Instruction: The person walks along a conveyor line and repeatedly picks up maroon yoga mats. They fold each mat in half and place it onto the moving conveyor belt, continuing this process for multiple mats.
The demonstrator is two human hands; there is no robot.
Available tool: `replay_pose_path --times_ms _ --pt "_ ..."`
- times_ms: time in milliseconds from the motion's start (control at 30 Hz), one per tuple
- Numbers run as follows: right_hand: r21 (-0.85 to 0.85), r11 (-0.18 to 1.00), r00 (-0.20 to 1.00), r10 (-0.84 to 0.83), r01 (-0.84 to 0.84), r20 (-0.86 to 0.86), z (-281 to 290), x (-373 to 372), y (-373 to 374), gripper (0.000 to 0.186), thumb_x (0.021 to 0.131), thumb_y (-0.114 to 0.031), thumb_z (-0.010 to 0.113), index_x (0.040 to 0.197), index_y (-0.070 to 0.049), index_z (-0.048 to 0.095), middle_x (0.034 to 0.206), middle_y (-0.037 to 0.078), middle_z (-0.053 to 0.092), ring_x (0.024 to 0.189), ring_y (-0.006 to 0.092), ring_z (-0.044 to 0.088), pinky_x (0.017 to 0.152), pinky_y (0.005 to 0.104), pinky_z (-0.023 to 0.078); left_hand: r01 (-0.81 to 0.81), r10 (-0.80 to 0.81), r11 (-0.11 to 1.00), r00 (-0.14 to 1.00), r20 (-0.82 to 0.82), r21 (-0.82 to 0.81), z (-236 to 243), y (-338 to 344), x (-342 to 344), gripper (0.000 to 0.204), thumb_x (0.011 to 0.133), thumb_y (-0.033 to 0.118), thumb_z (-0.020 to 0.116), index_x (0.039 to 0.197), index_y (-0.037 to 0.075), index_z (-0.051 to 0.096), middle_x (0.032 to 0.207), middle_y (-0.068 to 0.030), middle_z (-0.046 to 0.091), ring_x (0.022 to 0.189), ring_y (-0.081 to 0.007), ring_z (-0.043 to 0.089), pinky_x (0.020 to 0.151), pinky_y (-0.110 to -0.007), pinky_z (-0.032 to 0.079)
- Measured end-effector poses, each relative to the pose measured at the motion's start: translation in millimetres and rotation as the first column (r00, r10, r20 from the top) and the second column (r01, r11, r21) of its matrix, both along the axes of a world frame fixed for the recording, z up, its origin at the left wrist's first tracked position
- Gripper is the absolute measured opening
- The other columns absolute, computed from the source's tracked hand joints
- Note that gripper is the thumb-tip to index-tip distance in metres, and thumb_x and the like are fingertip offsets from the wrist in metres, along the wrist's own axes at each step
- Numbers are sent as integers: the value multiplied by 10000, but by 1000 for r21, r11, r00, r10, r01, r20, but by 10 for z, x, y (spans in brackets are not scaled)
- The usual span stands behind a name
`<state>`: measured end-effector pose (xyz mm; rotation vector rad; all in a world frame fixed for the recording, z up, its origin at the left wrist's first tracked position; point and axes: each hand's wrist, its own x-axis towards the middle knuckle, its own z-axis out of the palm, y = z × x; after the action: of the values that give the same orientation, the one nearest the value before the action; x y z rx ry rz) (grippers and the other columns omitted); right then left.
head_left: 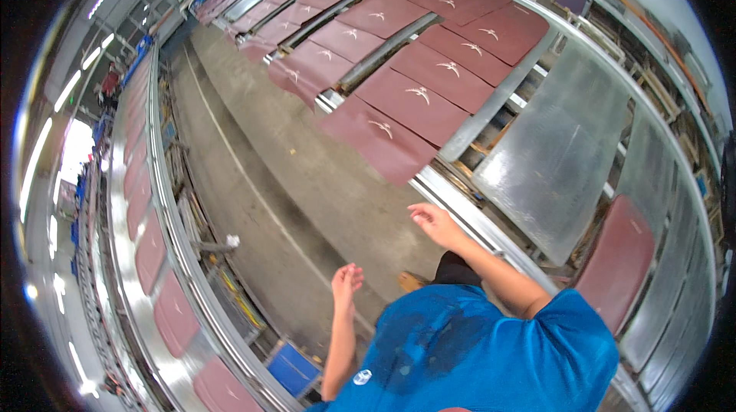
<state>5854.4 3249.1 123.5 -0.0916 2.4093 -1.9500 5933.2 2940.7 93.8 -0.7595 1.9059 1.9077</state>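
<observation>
Both my hands are empty and hang in the air over the concrete floor (291, 182). My right hand (431, 220) is open, fingers loosely spread and slightly curled, reaching forward at the near edge of the long metal counter (552, 151). Just beyond its fingertips, up and a little to the left, lies the nearest maroon sheet (379, 138), flat on the counter with one corner hanging over the edge toward the floor; it bears a small pale mark in its middle. My hand is near that sheet but not touching it.

My left hand (346, 280) is lower and closer to my body, fingers relaxed and half curled, holding nothing, well apart from the sheet and with only floor around it.

Past the nearest sheet, more maroon sheets (429, 67) run away from my right hand in overlapping rows along the counter. To the right of my right forearm is a bare, shiny stretch of counter, and further right, beside my right shoulder, one more maroon sheet (617, 262) lies on it. Far to the left of my left hand a second line (153, 247) carries a row of the same maroon pieces.
</observation>
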Motion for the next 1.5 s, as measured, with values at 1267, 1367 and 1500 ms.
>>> replay_pose_path --times_ms 1267,1367,1500 --pt "422 554 687 -659 718 -305 -628 -4463 2060 145 882 -91 596 990 -5 641 922 143 615 831 298 617 741 356 487 35 -998 55 23 -54 -998 -685 2735 -7876 683 827 336 638 1405 117 346 1531 -81 225 1412 -264 217 1122 -533 193" --pt "508 483 692 -603 713 -397 -537 -5358 2477 136 868 -136 603 955 -52 665 908 136 630 871 312 613 761 392 483 55 -998 12 57 -9 -998 -638 2761 -7874 700 818 314 648 1416 141 327 1535 -57 217 1411 -246 215 1126 -530 184" --pt "620 292 613 -681 729 -401 -708 -6428 3275 203 824 -234 650 959 -91 699 973 151 657 932 333 629 809 420 502 76 -998 19 66 -14 -997 -697 2845 -7971 683 817 270 642 1417 172 330 1533 -36 226 1404 -224 229 1133 -520 181"
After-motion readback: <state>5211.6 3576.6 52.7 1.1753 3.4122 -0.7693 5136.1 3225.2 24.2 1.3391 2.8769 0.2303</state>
